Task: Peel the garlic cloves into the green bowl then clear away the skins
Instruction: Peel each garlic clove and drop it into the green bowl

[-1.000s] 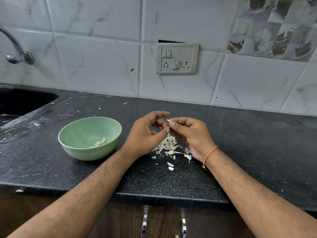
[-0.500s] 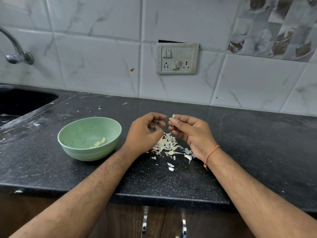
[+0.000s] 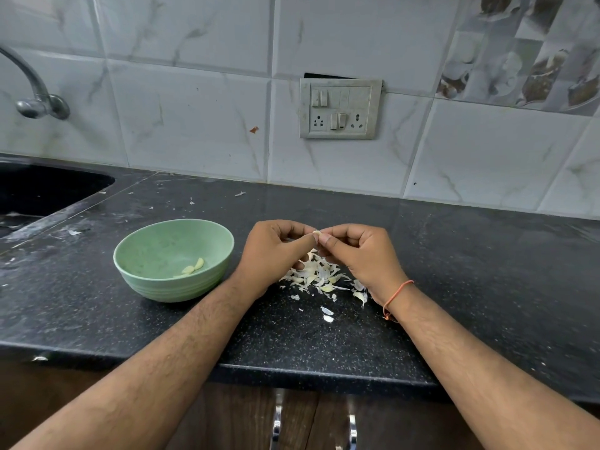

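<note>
Here, at your far left, the tap (image 3: pixel 35 99) curves off the tiled wall above the dark sink (image 3: pixel 39 193), which is sunk into the black speckled worktop (image 3: pixel 470 271). A few stray scraps of skin lie on the worktop behind and beside the sink edge.

Next along, the green bowl (image 3: pixel 136 258) stands upright on the worktop, just beside your left forearm. Inside it, toward the right of its floor, lie a couple of pale peeled cloves (image 3: pixel 194 267).

Your left hand (image 3: pixel 272 254) is just right of the bowl, its fingers curled in and its thumb and fingertips pinched toward the middle. There it meets your right hand (image 3: pixel 360 254), curled the same way. Between the two sets of fingertips you hold a small garlic clove (image 3: pixel 317 233), raised above the worktop; only a pale tip of it shows, so you cannot tell how much skin is on it. Both hands are closed on that clove.

Below and between your hands, the pile of skins (image 3: pixel 319 276) is spread on the worktop, with a few loose pieces nearer you. Your right wrist carries an orange thread band (image 3: pixel 397 293).

On the wall behind, above your hands, is a switch and socket plate (image 3: pixel 340 108). Far right, patterned tiles (image 3: pixel 526 50) fill the upper corner.
</note>
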